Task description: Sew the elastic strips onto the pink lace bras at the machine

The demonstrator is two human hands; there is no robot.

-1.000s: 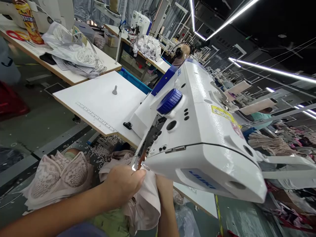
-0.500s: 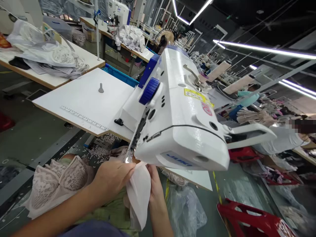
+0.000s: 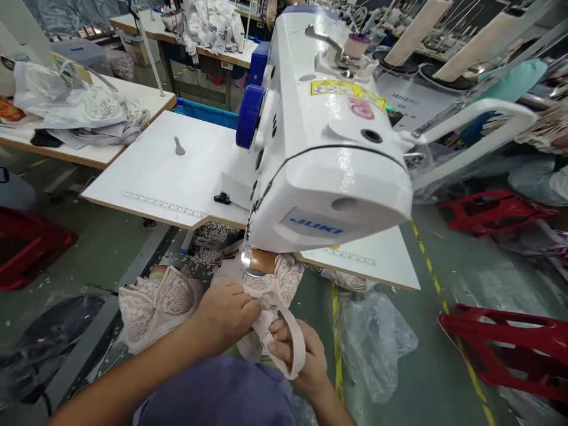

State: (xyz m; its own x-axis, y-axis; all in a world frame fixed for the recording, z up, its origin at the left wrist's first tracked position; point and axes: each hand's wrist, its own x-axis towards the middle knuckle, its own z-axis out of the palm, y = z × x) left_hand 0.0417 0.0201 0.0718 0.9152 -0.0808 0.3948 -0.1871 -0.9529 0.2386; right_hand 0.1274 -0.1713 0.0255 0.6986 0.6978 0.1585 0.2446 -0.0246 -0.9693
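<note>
In the head view, my left hand (image 3: 228, 316) is closed, thumb and fingers pinching the edge of a pale pink lace bra (image 3: 284, 283). My right hand (image 3: 306, 358) has its fingers curled round a pale pink elastic band (image 3: 296, 337) that bends in a loop between the hands. Both hands are below and in front of the head of a white JUKI sewing machine (image 3: 346, 189). Part of the bra lies behind the hands, under the machine's metal end (image 3: 252, 266). A second lace bra (image 3: 171, 299) hangs left of my left hand.
The white machine table (image 3: 146, 160) bears a grey tool (image 3: 178, 146) and a printed ruler. Another table at left holds a pile of white garments (image 3: 93, 106). Red stools (image 3: 510, 349) stand at right, near a clear plastic bag (image 3: 375, 343). Thread cones (image 3: 417, 32) stand behind.
The view has tilted and shifted. The smooth pale fabric between the hands has given way to lace and a looped elastic band. My right hand has turned and moved out to the right.
</note>
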